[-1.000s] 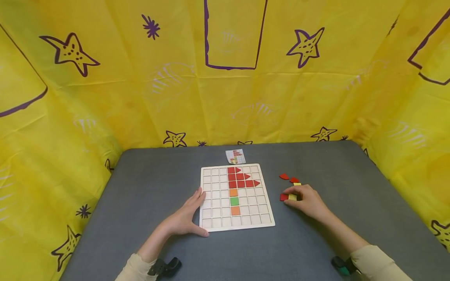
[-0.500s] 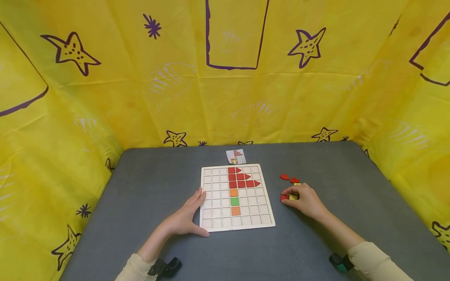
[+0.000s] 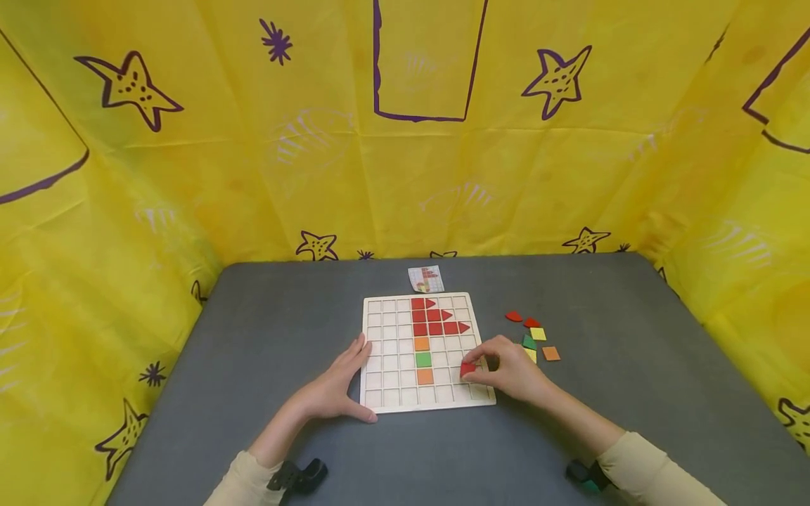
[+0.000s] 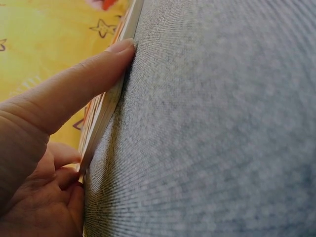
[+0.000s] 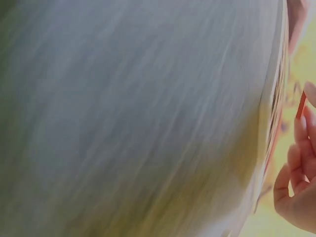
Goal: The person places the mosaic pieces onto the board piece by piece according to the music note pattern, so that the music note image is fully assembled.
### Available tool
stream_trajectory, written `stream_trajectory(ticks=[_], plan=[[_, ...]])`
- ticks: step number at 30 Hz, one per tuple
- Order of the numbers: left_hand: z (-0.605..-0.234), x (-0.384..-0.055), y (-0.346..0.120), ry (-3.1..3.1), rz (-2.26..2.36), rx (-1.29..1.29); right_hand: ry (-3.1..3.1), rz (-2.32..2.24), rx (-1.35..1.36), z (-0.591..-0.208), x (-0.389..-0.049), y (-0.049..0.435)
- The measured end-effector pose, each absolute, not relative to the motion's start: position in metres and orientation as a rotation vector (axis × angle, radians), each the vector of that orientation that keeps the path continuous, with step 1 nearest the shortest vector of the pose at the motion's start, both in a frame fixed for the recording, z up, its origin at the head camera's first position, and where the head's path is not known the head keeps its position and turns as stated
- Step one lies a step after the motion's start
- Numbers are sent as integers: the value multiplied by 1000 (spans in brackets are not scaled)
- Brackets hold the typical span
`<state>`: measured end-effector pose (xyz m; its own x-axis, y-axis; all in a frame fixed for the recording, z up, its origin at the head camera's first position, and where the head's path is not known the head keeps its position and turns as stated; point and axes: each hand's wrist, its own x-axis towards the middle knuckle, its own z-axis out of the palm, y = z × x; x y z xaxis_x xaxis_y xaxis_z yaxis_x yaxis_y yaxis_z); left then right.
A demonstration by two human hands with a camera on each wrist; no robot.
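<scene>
Between thumb and fingertips my right hand [image 3: 509, 367] pinches a red square tile [image 3: 467, 370] over the right part of a white grid board [image 3: 389, 401]. The right wrist view shows that red tile [image 5: 301, 104] edge-on, held away from the board surface. My left hand [image 3: 332, 390] rests at the board's lower left, fingers spread along the left edge and thumb at the near corner. In the left wrist view the thumb [image 4: 81, 84] touches the board's rim. Red squares and triangles [image 3: 435, 315] form rows on the board, above a column of orange and green squares [image 3: 422, 360].
Right of the board lie red rounded pieces [image 3: 514, 317], a yellow square [image 3: 538, 334], a green piece [image 3: 529, 342] and an orange square [image 3: 551, 353]. A small pattern card [image 3: 427, 279] lies behind the board on the grey table [image 3: 285, 309]. A yellow cloth [image 3: 405, 183] surrounds the table.
My right hand has picked up the red square tile from the loose pieces and moved left with it over the board. The left hand stays where it was.
</scene>
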<state>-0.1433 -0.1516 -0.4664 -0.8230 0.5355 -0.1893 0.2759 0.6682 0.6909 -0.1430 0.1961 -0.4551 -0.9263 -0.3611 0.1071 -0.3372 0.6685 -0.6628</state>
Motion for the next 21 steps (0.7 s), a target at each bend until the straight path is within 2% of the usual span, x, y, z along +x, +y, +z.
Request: stream_trajectory(ticks=[10, 21], plan=[[-465, -143, -151, 2501, 941, 611, 2723, -1004, -954, -459, -136, 148], [-463, -143, -151, 2503, 940, 619, 2765, -949, -1022, -464, -138, 135]])
